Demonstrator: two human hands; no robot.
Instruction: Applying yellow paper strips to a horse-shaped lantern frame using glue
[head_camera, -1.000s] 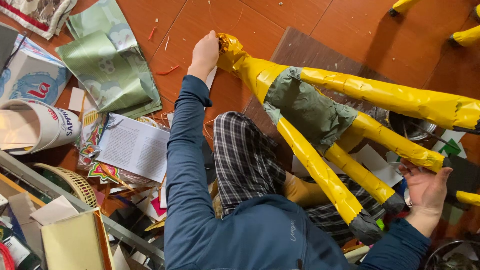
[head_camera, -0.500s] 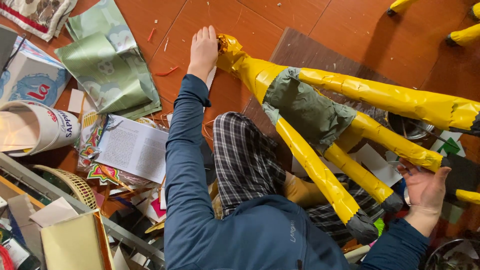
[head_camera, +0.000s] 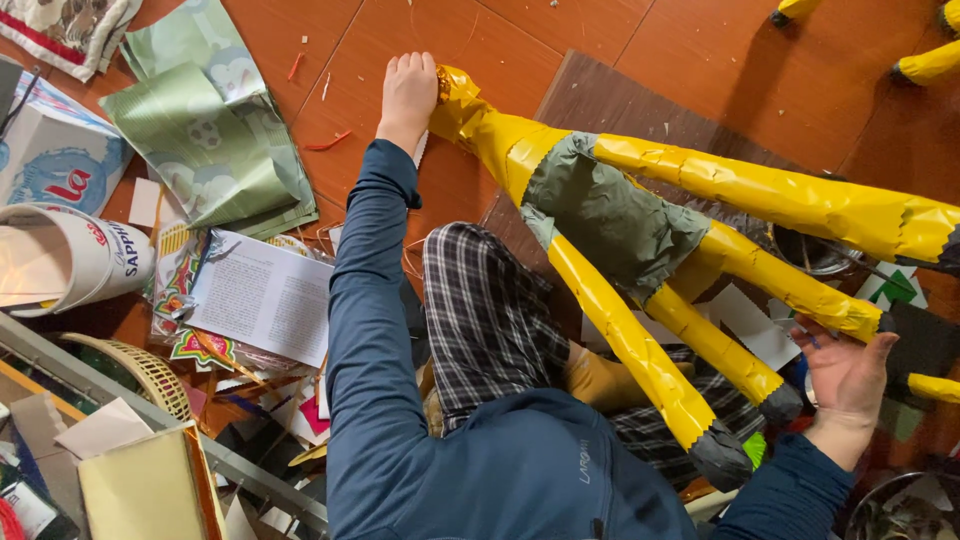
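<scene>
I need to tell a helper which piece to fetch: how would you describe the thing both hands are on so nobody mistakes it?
Start from the red-brown tiled floor and find the dark mat in front of the seated person. Across it lies a long yellow taped figure with several stiff legs, left hand at its narrow end, right hand by its dark-tipped feet. Unlike the flat paper scraps around, it has a grey-green patch on its body.

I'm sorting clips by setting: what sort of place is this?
Probably a home craft corner on a tiled floor: a yellow taped figure, green paper sheets and paper scraps lie around.
</scene>
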